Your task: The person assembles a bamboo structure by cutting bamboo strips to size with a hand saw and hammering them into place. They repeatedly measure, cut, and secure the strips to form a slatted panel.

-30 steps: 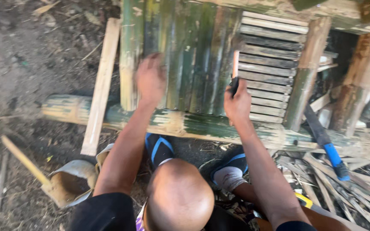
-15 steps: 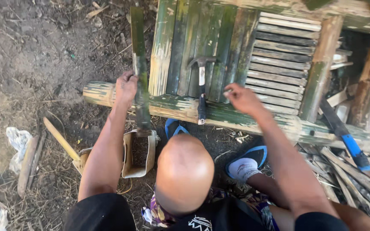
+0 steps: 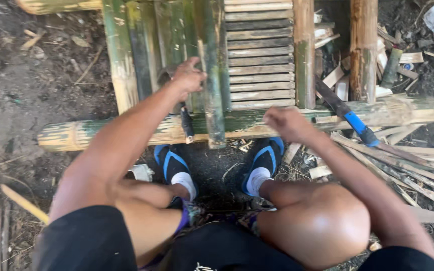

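My left hand (image 3: 189, 76) is closed on the edge of a dark green bamboo slat (image 3: 211, 100), which lies lengthwise across the frame of green bamboo slats (image 3: 141, 55). Under that hand lies a hammer (image 3: 186, 122), its black handle pointing toward me over the horizontal bamboo pole (image 3: 91, 135). My right hand (image 3: 287, 123) is a closed fist resting on the same pole, to the right of the slat. Nothing shows inside the fist. A panel of thin grey crosswise slats (image 3: 259, 55) fills the frame's right side.
A machete with a blue handle (image 3: 360, 125) lies on the pole, right of my right hand. Split bamboo strips (image 3: 408, 168) are piled at the right. Two upright bamboo posts (image 3: 363, 50) stand beyond. My feet in blue sandals (image 3: 264, 160) rest on dirt below the pole.
The view has shifted left, so the frame is now centred. My left hand has carried the dark slat from the pole's left end onto the frame, over the hammer. My right hand has closed into a fist.
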